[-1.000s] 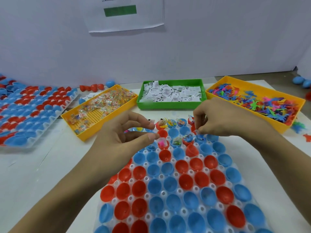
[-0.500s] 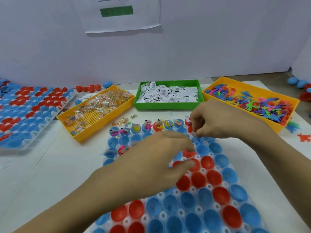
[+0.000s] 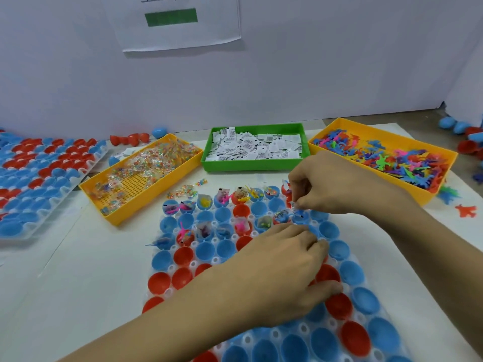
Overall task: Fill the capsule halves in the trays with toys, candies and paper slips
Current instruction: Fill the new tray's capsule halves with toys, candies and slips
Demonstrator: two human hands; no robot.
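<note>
Two hands over tray (image 3: 167, 292) | right hand (image 3: 332, 184) pinches slip (image 3: 294, 205)

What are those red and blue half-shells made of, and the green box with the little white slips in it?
The capsule halves look like thin moulded plastic, smooth with a soft sheen on their curved insides. The green bin seems rigid plastic too, with flat, evenly coloured walls. The paper slips look like matte white printed paper, some creased or folded.

The paper sheet (image 3: 177, 22) on the wall carries a green bar and cut-off, unreadable characters. Print on the paper slips (image 3: 256, 147) is too small to read.
</note>
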